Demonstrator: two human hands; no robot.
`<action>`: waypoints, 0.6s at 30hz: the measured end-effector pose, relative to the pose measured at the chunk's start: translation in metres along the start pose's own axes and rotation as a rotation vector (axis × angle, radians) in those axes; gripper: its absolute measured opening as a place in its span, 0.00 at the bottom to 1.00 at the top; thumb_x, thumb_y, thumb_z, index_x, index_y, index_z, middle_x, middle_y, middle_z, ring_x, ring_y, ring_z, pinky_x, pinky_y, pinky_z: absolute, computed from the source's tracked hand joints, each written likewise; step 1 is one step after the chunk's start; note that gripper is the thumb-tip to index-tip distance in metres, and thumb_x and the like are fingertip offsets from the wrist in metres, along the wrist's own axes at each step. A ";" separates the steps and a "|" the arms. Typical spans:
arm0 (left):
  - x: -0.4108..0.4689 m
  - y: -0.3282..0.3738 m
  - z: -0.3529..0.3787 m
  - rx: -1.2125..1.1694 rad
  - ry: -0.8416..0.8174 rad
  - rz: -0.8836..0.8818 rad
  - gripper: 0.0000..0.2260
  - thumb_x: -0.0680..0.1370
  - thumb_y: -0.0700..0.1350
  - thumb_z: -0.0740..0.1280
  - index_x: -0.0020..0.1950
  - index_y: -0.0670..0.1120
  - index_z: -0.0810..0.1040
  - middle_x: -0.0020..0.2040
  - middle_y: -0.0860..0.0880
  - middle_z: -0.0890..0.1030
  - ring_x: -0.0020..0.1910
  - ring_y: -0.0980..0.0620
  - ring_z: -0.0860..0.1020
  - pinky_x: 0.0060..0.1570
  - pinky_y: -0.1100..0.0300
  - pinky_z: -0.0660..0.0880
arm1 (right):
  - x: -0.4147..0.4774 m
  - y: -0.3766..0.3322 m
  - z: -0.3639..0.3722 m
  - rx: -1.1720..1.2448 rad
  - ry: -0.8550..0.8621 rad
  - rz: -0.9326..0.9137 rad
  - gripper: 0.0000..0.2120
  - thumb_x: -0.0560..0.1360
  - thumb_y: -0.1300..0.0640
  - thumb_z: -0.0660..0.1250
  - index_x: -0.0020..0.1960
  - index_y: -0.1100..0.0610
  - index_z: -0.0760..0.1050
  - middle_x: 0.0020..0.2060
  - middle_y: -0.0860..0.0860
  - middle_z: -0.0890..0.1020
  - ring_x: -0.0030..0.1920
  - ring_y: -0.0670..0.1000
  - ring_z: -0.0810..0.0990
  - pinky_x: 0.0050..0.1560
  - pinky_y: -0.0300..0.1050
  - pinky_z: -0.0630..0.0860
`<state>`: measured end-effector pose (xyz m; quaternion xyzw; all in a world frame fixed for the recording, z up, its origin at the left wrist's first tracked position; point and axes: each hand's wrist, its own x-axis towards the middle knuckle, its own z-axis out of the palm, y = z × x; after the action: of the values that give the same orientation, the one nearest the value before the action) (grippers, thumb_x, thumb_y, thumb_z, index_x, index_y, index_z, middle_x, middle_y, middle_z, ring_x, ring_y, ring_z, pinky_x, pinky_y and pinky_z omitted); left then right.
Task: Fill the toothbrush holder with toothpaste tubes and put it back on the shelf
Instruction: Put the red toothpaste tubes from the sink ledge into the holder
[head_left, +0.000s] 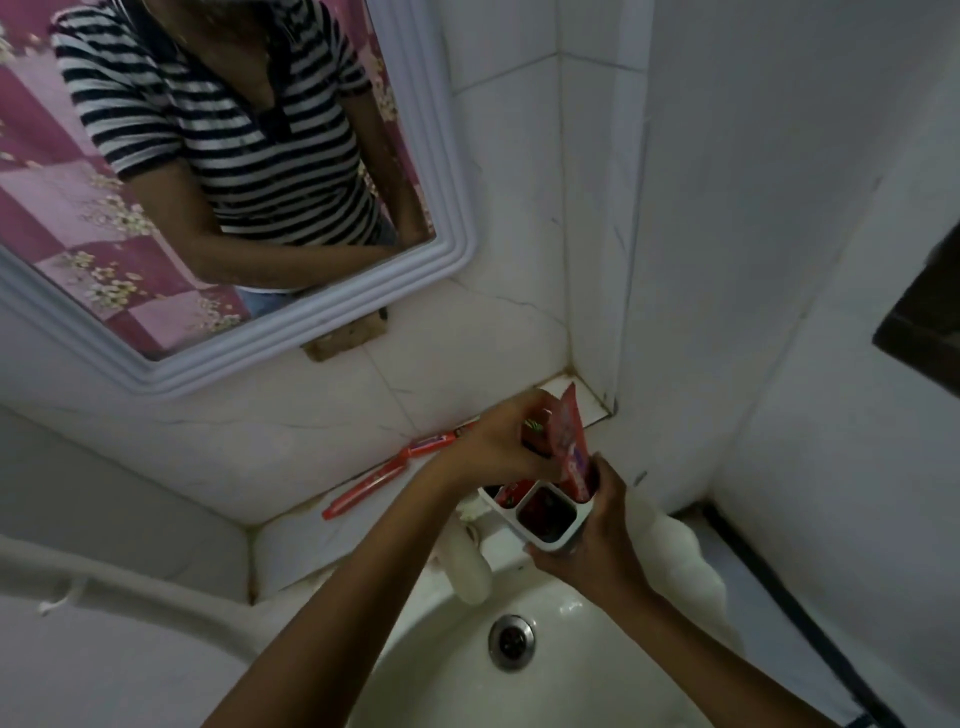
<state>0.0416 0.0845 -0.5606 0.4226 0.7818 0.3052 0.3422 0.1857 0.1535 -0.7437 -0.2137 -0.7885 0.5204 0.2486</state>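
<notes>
My shirt (218, 130) in the mirror (311, 317) is black-and-white striped; at nine o'clock of my red toothpaste tube (571, 447), two red-orange toothbrushes (374, 480) lie on white tile.

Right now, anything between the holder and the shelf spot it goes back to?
Partly. The toothbrush holder sits in the right hand over the sink. The left hand and the toothpaste tube it is inserting cross in front of the corner shelf.

We see a shiny, smooth white sink (426, 670) with a shiny metal drain ring (511, 642). The wall tiles (498, 171) look smooth and a bit glossy, with thin cracks. The toothbrush holder (540, 519) looks like smooth white plastic. The red toothpaste tube (571, 447) at its 12 o'clock looks shiny. Our shirt in the mirror (441, 228) is striped cloth.
</notes>
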 end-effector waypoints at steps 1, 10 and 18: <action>-0.002 -0.002 -0.005 -0.031 -0.013 -0.020 0.25 0.67 0.39 0.77 0.62 0.48 0.74 0.56 0.47 0.81 0.52 0.49 0.82 0.51 0.53 0.82 | 0.000 0.002 0.000 -0.027 0.004 -0.027 0.63 0.58 0.47 0.85 0.80 0.52 0.49 0.72 0.53 0.64 0.71 0.52 0.72 0.65 0.51 0.80; 0.006 -0.014 -0.017 -0.041 0.005 0.018 0.11 0.72 0.47 0.75 0.52 0.44 0.82 0.49 0.47 0.86 0.48 0.50 0.84 0.52 0.53 0.81 | -0.002 -0.004 0.002 0.010 0.016 -0.075 0.64 0.58 0.45 0.84 0.80 0.44 0.44 0.73 0.51 0.62 0.72 0.50 0.71 0.66 0.32 0.73; 0.048 -0.133 -0.042 0.453 0.259 -0.295 0.15 0.74 0.46 0.70 0.61 0.50 0.80 0.59 0.47 0.82 0.58 0.46 0.79 0.58 0.55 0.75 | -0.004 0.000 0.002 0.063 0.022 -0.084 0.63 0.57 0.40 0.82 0.79 0.39 0.43 0.72 0.29 0.54 0.72 0.49 0.71 0.65 0.29 0.72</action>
<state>-0.0711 0.0581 -0.6514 0.3276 0.9200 0.1215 0.1774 0.1879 0.1498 -0.7450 -0.1783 -0.7773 0.5315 0.2856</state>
